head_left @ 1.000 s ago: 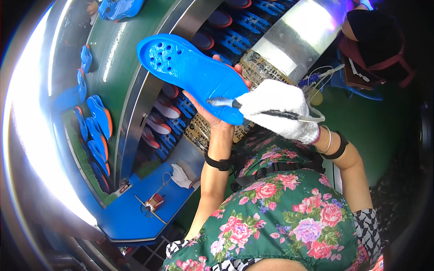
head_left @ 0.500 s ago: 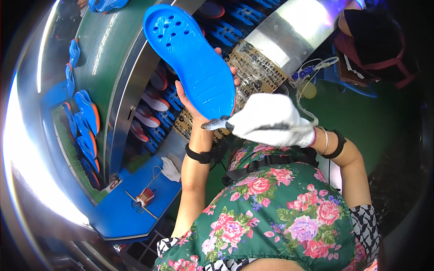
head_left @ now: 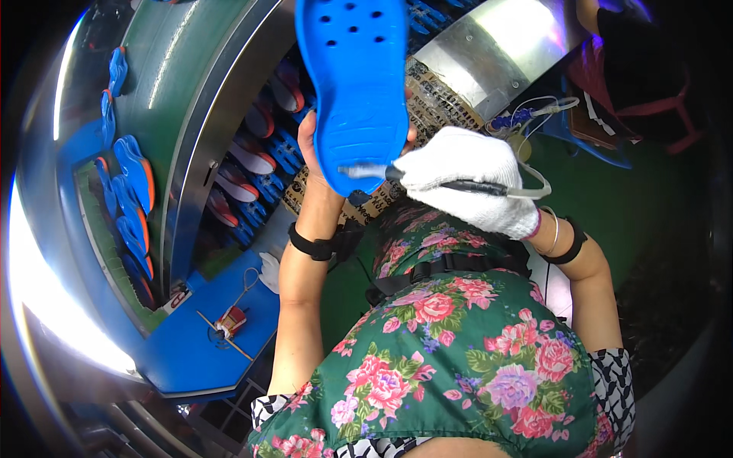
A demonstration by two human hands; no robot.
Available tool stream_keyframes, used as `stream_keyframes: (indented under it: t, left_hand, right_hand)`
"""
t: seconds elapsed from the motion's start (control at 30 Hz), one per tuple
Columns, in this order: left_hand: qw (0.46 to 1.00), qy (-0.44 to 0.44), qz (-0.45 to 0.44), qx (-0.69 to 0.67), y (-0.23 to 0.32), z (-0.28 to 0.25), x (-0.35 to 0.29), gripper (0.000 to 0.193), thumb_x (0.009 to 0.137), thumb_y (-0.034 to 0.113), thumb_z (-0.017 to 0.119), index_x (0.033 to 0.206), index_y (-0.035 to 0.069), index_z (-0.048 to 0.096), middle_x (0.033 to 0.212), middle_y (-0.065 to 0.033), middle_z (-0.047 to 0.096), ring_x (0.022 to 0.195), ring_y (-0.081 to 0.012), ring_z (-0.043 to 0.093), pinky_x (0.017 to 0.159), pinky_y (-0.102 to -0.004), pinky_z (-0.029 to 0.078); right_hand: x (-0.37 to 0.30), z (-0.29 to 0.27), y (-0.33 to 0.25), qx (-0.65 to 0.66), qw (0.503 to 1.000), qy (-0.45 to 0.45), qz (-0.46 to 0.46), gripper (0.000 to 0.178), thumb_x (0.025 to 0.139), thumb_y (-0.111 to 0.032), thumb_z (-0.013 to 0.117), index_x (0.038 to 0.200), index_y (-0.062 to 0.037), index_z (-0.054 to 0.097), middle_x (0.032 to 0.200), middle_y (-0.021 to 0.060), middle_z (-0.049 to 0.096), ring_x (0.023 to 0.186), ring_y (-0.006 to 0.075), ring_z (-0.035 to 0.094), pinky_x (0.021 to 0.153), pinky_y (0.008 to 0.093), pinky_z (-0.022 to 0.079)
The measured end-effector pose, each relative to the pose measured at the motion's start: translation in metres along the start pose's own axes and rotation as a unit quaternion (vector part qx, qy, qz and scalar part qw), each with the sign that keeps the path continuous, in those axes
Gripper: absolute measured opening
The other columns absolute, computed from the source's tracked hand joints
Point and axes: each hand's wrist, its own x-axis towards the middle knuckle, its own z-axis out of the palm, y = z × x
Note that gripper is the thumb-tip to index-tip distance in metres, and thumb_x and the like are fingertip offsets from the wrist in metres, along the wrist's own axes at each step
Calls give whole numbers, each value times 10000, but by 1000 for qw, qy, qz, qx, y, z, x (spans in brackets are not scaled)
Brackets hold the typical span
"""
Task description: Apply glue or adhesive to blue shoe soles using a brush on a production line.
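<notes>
A large blue shoe sole [head_left: 359,99] with round holes at its far end lies on my bare left hand [head_left: 308,145]. That hand is closed around the sole's edges from below, the thumb on the left side and fingertips showing on the right. My right hand [head_left: 462,179], in a white knit glove, is closed on a brush [head_left: 363,171] with a dark handle and a pale tube at its back end. The bristles lie over the near end of the sole and seem to touch it. The sole's far tip is cut off by the picture's upper edge.
At left a green conveyor belt [head_left: 172,76] carries several blue soles with orange edges [head_left: 134,172]. Behind my left hand, a rack holds shoe parts [head_left: 256,156]. A printed-paper-covered surface [head_left: 443,99] lies beyond. A blue table [head_left: 198,343] bears a small red spool-like object [head_left: 229,322].
The sole has turned more upright and shifted right and upward in view. The brush has moved from beside the sole's near edge onto its near end.
</notes>
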Motion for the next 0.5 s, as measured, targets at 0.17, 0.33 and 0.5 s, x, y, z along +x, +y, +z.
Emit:
stream_keyframes:
  t: [0.17, 0.33, 0.5]
  left_hand:
    - [980, 117, -75, 142, 17, -1, -1, 1144, 812, 697, 667, 1594, -27, 254, 1439, -308, 495, 1103, -455, 611, 848, -513, 515]
    - [980, 109, -89, 142, 19, -7, -7, 1131, 807, 662, 685, 1607, -5, 244, 1516, -309, 415, 1066, -487, 615, 817, -516, 527]
    - [962, 194, -85, 173, 21, 0, -7, 1156, 782, 664, 708, 1603, -12, 253, 1512, -303, 426, 1064, -482, 615, 819, -508, 530]
  right_hand:
    - [-20, 0, 9, -168, 962, -116, -183, 270, 872, -118, 727, 1138, -119, 768, 1132, 105, 756, 885, 275, 721, 750, 388, 593]
    - [-12, -3, -5, 10, 984, -153, -90, 223, 811, -97, 810, 1033, -115, 793, 1026, 68, 775, 834, 252, 714, 728, 363, 575]
    - [-8, -2, 5, -104, 985, -80, -113, 229, 810, -91, 813, 1036, -119, 793, 1046, 76, 772, 834, 256, 715, 748, 354, 576]
